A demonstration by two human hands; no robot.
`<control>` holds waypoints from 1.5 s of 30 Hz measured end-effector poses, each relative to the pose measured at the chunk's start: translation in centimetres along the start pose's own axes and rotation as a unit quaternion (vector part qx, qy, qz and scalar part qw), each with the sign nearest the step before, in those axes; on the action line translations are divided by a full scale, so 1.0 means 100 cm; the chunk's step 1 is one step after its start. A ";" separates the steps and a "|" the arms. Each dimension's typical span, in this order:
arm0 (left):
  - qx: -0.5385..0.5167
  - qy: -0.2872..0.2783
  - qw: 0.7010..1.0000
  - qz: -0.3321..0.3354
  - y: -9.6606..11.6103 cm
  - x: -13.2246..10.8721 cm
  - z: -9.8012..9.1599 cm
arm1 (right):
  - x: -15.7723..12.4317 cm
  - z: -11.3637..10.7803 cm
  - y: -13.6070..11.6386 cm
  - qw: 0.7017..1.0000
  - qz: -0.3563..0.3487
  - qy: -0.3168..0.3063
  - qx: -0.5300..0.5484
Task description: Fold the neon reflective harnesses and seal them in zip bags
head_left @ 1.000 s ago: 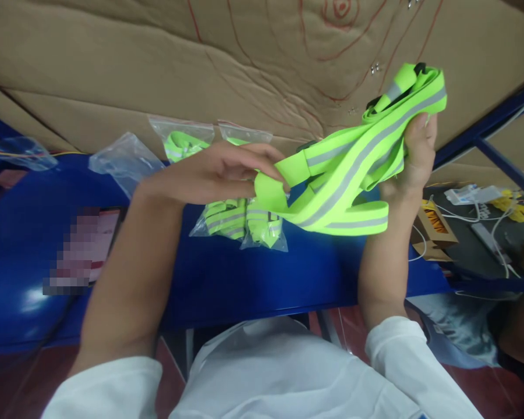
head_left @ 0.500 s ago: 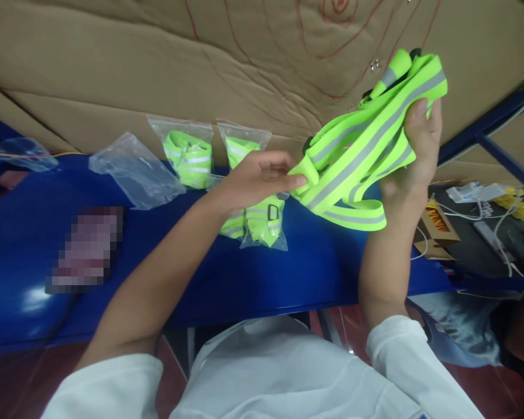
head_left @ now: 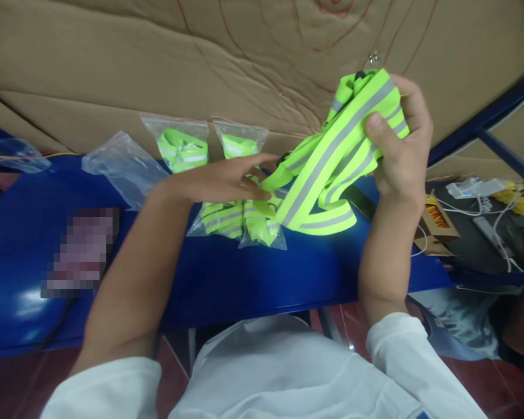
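Observation:
A neon-green reflective safety strap (head_left: 340,151) with grey stripes hangs in loose folds above the blue table. My right hand (head_left: 402,134) is closed around its upper folds, thumb across the front. At the strap's lower left end, my left hand (head_left: 240,177) has its thumb and fingertips on the band, the other fingers somewhat spread. Under and behind that hand lie clear zip bags of folded straps: one bag (head_left: 183,148) at the back left, another bag (head_left: 240,142) beside it, and nearer bags (head_left: 262,224) partly covered by the hand.
An empty clear bag (head_left: 122,166) lies on the blue table (head_left: 244,279), near a blurred-out flat object (head_left: 85,247). Brown cardboard (head_left: 113,70) with red lines stands behind. To the right are a blue metal bar (head_left: 502,151), a small open carton (head_left: 436,227), cables and a person's arm.
The strap has come lower and to the left, its bottom loop now closer to the bags. My left hand has shifted left, and my right thumb now lies across the folds.

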State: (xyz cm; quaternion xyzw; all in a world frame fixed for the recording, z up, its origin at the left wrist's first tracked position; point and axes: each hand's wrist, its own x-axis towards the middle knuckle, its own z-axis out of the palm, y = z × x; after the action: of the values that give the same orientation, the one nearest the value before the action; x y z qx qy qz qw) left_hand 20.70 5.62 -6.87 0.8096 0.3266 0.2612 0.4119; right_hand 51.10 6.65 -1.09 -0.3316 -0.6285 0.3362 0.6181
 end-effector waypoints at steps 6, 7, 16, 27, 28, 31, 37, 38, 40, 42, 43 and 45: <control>-0.180 0.154 0.960 0.149 0.037 0.002 0.014 | -0.020 0.025 -0.018 0.978 -0.139 -0.117 -0.100; -0.203 0.151 0.951 0.176 0.039 0.009 0.025 | -0.025 0.031 -0.022 0.975 -0.144 -0.126 -0.111; -0.313 0.102 0.944 -0.022 0.030 0.023 0.065 | -0.037 0.049 -0.026 0.984 -0.106 -0.072 -0.121; -0.351 0.139 0.923 -0.075 0.023 0.031 0.086 | -0.029 0.049 -0.019 0.993 -0.075 -0.032 -0.079; -0.367 0.129 0.919 -0.067 0.024 0.031 0.089 | -0.028 0.049 -0.018 0.994 -0.073 -0.030 -0.078; -0.376 0.119 0.918 -0.052 0.024 0.031 0.092 | -0.026 0.047 -0.016 0.994 -0.056 -0.042 -0.080; -0.232 0.143 0.962 -0.019 0.026 0.025 0.074 | -0.020 0.047 0.000 0.986 0.103 -0.095 0.091; -0.196 0.150 0.969 -0.004 0.026 0.024 0.069 | -0.019 0.049 0.003 0.975 0.136 -0.112 0.132; -0.126 0.156 0.979 0.021 0.028 0.022 0.059 | -0.019 0.054 0.009 0.962 0.170 -0.135 0.167; -0.082 0.155 0.984 0.038 0.030 0.019 0.051 | -0.020 0.059 0.015 0.974 0.147 -0.130 0.109; -0.073 0.153 0.985 0.043 0.031 0.018 0.048 | -0.020 0.061 0.017 0.984 0.119 -0.121 0.054; -0.075 0.149 0.985 0.043 0.032 0.016 0.043 | -0.021 0.064 0.022 0.991 0.060 -0.110 -0.042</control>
State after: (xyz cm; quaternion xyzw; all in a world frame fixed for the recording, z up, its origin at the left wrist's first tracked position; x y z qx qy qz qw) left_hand 25.77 3.23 -6.18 0.7415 0.3287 0.4202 0.4070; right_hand 44.76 6.04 -4.16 -0.3554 -0.6850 0.3803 0.5098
